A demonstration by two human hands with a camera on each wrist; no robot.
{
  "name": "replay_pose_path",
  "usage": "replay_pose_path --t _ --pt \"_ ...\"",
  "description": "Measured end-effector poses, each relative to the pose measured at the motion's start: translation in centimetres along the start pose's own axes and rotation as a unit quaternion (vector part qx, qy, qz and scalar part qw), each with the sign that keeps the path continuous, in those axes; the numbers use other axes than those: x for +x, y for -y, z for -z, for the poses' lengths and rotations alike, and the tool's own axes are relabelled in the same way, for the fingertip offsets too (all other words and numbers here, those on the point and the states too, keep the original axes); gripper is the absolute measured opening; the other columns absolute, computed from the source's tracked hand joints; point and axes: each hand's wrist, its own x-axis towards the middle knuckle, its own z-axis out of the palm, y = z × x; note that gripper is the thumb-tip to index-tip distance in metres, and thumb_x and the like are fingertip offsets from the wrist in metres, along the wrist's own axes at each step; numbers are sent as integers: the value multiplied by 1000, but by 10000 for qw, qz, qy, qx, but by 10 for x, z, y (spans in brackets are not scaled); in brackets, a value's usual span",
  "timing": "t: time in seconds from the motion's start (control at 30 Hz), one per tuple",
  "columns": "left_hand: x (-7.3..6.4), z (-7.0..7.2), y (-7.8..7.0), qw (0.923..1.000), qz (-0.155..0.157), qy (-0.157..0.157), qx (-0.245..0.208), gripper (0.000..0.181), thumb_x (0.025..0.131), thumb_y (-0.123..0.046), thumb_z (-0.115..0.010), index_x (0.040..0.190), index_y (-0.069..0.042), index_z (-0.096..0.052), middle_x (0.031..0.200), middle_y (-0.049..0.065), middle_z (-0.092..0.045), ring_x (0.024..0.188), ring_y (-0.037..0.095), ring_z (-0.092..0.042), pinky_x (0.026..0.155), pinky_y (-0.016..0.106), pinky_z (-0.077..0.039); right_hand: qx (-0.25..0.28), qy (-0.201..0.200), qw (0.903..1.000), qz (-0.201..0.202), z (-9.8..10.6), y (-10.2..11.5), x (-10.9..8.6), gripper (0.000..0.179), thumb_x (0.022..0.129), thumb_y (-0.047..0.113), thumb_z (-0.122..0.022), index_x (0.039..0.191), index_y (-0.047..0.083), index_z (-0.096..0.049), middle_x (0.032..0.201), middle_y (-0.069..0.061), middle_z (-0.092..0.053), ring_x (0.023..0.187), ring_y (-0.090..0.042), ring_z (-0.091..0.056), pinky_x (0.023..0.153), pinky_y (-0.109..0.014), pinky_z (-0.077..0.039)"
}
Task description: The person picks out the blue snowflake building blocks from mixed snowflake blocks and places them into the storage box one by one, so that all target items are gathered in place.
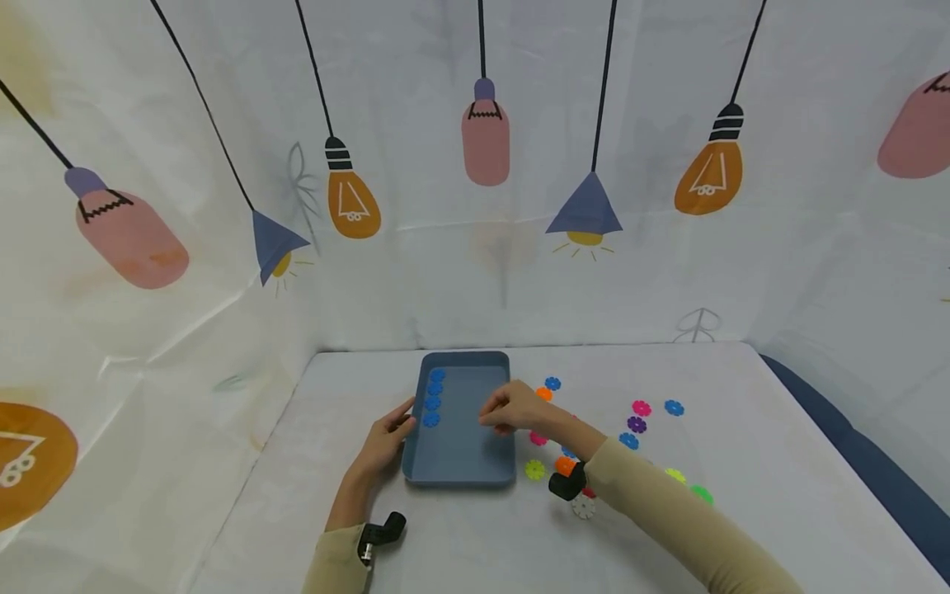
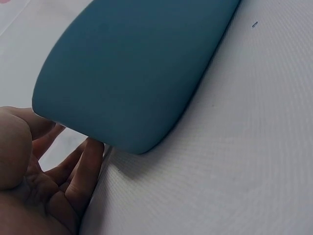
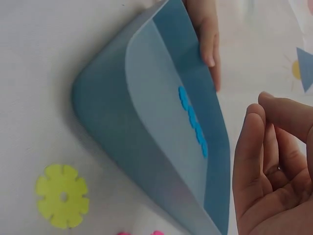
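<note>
A blue-grey tray [image 1: 466,474] lies on the white table, with several blue notched plastic discs [image 1: 432,403] in a column along its left side. My left hand [image 1: 383,441] holds the tray's left edge; in the left wrist view its thumb and fingers [image 2: 88,169] meet the rim from either side. Over the right part of the tray hovers my right hand [image 1: 512,408]. In the right wrist view, that hand [image 3: 274,166] has curled fingers, with thumb and forefinger tips close together and no disc visible between them.
Loose notched discs lie right of the tray, among them a yellow-green one [image 1: 534,469], an orange one [image 1: 566,466], a purple one [image 1: 637,424] and a white one [image 1: 584,506]. The right forearm passes over some. A lamp-patterned white sheet [image 1: 416,289] hangs behind the table.
</note>
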Motion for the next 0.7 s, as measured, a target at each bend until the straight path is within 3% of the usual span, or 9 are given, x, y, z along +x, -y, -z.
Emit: replay_pose_path --t 0.1,0.23,0.4,0.7 --pt "-5 1 -8 9999 -45 107 22 49 101 -12 -54 147 -5 -41 132 26 -52 113 30 -50 91 47 -42 86 75 9999 -55 5 -6 -8 13 86 15 -76 92 4 -73 88 -20 -68 66 -18 -62 66 -33 -55" --pt "2 1 6 10000 -56 78 -26 50 101 -14 -55 148 -7 -41 134 26 -50 118 34 -48 95 53 -40 73 62 9999 -144 12 -14 -19 12 87 16 -75 91 5 -73 86 -21 -67 66 -20 -61 67 -36 -55" --pt "10 0 22 10000 -1 -63 -5 49 100 -19 -57 147 -13 -45 133 22 -52 118 32 -49 96 53 -40 -31 -228 9987 -454 22 -26 -30 12 87 16 -75 91 5 -72 87 -16 -68 65 -21 -62 64 -34 -55" --pt "11 -1 22 9999 -35 -153 -48 48 99 -19 -60 145 -15 -48 133 21 -54 118 31 -49 96 52 -40 -171 -750 9933 -857 42 -52 -44 11 87 14 -73 92 5 -72 84 -12 -67 65 -22 -59 62 -31 -53"
